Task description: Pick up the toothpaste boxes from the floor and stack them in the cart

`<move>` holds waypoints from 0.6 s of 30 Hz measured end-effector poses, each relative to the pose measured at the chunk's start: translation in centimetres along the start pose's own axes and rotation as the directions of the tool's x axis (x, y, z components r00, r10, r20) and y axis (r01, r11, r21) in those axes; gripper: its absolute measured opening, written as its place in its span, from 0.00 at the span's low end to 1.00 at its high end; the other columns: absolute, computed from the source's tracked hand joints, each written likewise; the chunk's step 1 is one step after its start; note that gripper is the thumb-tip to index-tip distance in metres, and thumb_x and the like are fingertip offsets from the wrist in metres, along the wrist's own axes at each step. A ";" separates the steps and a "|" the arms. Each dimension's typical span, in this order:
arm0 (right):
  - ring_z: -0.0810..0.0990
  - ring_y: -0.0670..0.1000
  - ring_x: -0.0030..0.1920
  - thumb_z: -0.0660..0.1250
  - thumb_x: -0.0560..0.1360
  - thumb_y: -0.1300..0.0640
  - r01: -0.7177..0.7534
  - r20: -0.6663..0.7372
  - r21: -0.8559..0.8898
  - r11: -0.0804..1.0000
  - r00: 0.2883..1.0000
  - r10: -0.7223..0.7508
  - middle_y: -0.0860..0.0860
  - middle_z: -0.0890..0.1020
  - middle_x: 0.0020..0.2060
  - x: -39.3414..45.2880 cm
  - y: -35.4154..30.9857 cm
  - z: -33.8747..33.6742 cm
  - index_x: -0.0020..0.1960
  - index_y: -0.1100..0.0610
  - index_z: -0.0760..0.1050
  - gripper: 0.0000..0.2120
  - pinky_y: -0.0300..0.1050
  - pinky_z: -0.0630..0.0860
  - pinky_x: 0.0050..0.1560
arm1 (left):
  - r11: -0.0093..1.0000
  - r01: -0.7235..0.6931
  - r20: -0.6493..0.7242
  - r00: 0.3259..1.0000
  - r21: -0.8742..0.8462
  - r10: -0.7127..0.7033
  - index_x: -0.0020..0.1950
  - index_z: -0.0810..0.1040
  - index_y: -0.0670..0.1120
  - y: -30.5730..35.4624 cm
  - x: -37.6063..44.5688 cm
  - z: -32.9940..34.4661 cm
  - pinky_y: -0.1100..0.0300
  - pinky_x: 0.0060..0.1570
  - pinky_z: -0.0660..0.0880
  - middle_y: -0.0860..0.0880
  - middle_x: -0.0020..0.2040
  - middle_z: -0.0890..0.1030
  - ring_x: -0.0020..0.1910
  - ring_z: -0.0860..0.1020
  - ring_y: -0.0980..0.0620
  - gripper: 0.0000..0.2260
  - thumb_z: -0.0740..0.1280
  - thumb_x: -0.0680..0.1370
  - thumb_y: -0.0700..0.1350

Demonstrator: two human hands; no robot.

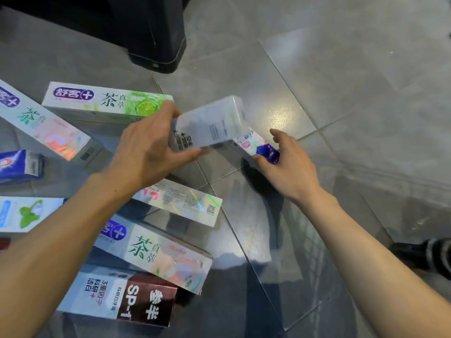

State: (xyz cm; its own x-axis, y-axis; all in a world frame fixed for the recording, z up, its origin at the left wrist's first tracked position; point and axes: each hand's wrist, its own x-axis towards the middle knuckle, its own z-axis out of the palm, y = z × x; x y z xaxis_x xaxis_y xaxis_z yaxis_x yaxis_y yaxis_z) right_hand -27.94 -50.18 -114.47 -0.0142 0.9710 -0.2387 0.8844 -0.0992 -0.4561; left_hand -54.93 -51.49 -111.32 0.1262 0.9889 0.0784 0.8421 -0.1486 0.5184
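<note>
- Cardboard underfoot first: maroon SP-1 box nearest, peach tea box just beyond, both flat on the grey tile floor.
- Further out, holographic box lying partly under the left forearm.
- Left hand gripping a blurred white box, thumb below, fingers over the far edge, lifted off the tiles.
- Right hand pinching the end of a purple-ended box tucked beneath the white one.
- Best squared together, long edges flush, before lifting as a pair; loose pinch risks a slide.
- Beyond, lime tea box waiting; dark cart base probably farthest.
</note>
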 end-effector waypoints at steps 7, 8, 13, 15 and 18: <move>0.75 0.61 0.61 0.66 0.76 0.38 0.022 0.039 -0.304 0.952 0.999 -0.010 0.56 0.77 0.61 1.2 -2.1 1.2 0.65 0.55 0.70 0.26 0.51 0.72 0.51 | 0.962 0.157 -0.111 0.976 -0.224 -0.185 0.51 0.64 0.50 2.6 1.1 -3.3 0.43 0.37 0.79 0.54 0.45 0.80 0.39 0.82 0.49 0.29 0.73 0.69 0.69; 0.76 0.61 0.60 0.66 0.76 0.39 0.021 0.036 -0.296 0.955 0.999 -0.011 0.55 0.78 0.60 0.9 -2.4 1.0 0.64 0.55 0.70 0.25 0.51 0.72 0.49 | 0.961 0.179 -0.099 0.974 -0.210 -0.203 0.51 0.64 0.51 2.7 1.1 -3.7 0.42 0.39 0.79 0.54 0.44 0.79 0.40 0.81 0.48 0.29 0.73 0.68 0.70; 0.79 0.62 0.53 0.67 0.75 0.42 -0.015 -0.012 -0.047 0.999 1.000 0.015 0.54 0.81 0.52 -1.6 -6.0 -2.0 0.57 0.54 0.66 0.20 0.51 0.70 0.43 | 0.935 0.319 -0.049 0.943 -0.158 -0.330 0.54 0.67 0.58 4.6 0.1 -7.4 0.48 0.45 0.79 0.59 0.48 0.76 0.47 0.79 0.49 0.29 0.65 0.66 0.77; 0.79 0.61 0.50 0.69 0.74 0.43 -0.045 -0.044 0.112 0.993 0.998 0.051 0.53 0.81 0.48 -3.1 -8.6 -4.8 0.55 0.54 0.64 0.20 0.51 0.71 0.41 | 0.873 0.411 -0.075 0.893 -0.263 -0.444 0.52 0.71 0.56 5.9 -0.7 -9.7 0.48 0.46 0.78 0.59 0.46 0.79 0.47 0.79 0.50 0.27 0.67 0.67 0.76; 0.80 0.55 0.45 0.73 0.73 0.44 -0.129 -0.041 0.453 0.882 0.985 0.166 0.49 0.81 0.46 -6.5 -13.8 -11.2 0.54 0.53 0.64 0.22 0.50 0.76 0.42 | 0.693 0.513 -0.039 0.789 -0.506 -0.613 0.52 0.74 0.56 8.9 -2.1 -15.1 0.45 0.50 0.80 0.57 0.47 0.81 0.49 0.81 0.49 0.24 0.68 0.68 0.73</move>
State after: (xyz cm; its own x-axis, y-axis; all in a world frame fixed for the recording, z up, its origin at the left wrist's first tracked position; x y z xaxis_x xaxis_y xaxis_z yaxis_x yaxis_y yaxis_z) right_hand -34.82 -52.70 -97.04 0.1519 0.9493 -0.2753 0.5705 -0.3116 -0.7599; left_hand -55.62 -54.91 -94.02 -0.4372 0.8715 -0.2223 0.3832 0.4041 0.8306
